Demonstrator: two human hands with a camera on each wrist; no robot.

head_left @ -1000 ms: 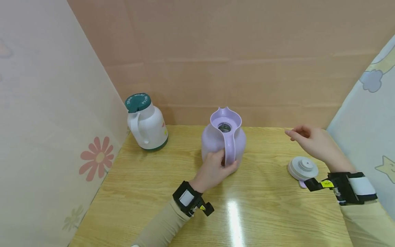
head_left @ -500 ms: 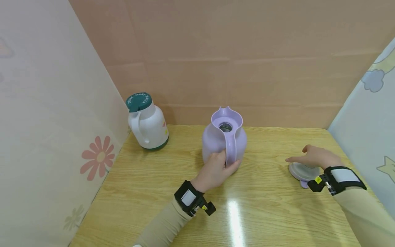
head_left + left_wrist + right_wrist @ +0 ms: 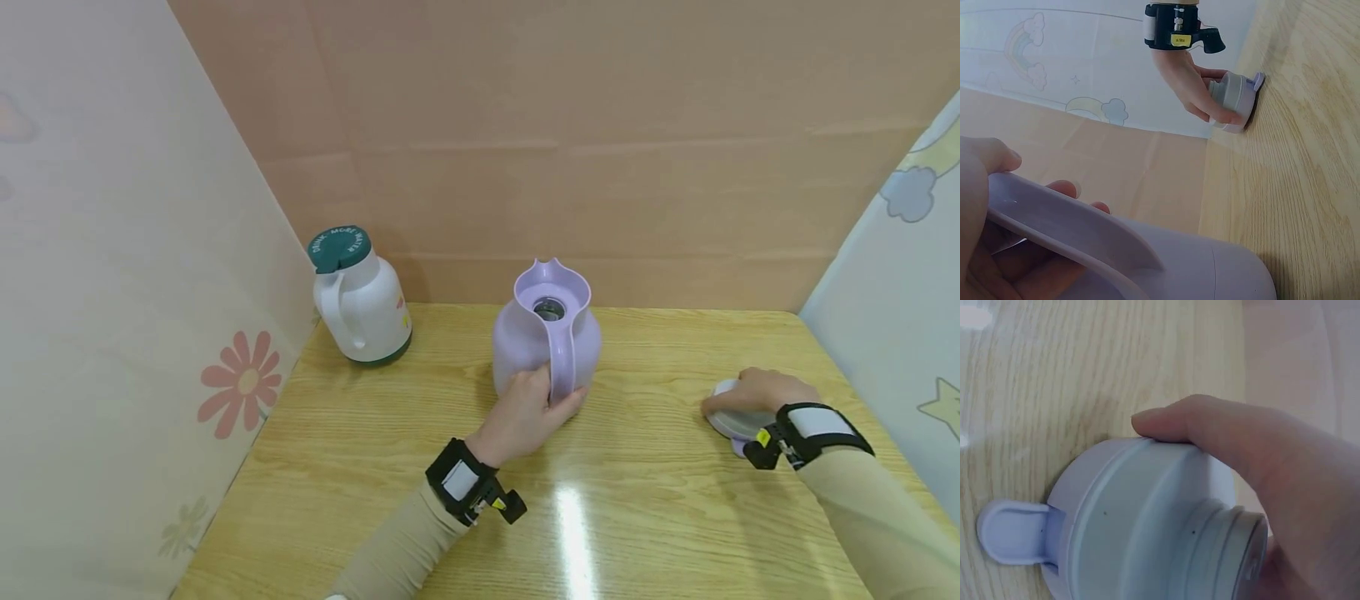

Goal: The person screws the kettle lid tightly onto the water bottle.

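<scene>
A lilac jug [image 3: 546, 337] with its mouth uncovered stands at the middle of the wooden table [image 3: 375, 467]. My left hand [image 3: 525, 412] grips the jug's handle [image 3: 561, 358]; the left wrist view shows its fingers curled round the handle [image 3: 1066, 228]. The jug's pale lid [image 3: 731, 419] lies on the table at the right, with a small lilac tab [image 3: 1013, 532]. My right hand [image 3: 753, 392] curls over the lid [image 3: 1141, 531] and holds it by its rim, thumb [image 3: 1166, 422] on the edge. That hand on the lid [image 3: 1232, 103] also shows in the left wrist view.
A white jug with a dark green lid [image 3: 360, 300] stands at the table's back left corner. A brown wall [image 3: 600, 150] closes the back. Patterned panels stand at the left [image 3: 112, 292] and right [image 3: 900, 275] sides.
My right hand has come down from above the table onto the lid and closed round it. The left hand has stayed on the jug's handle.
</scene>
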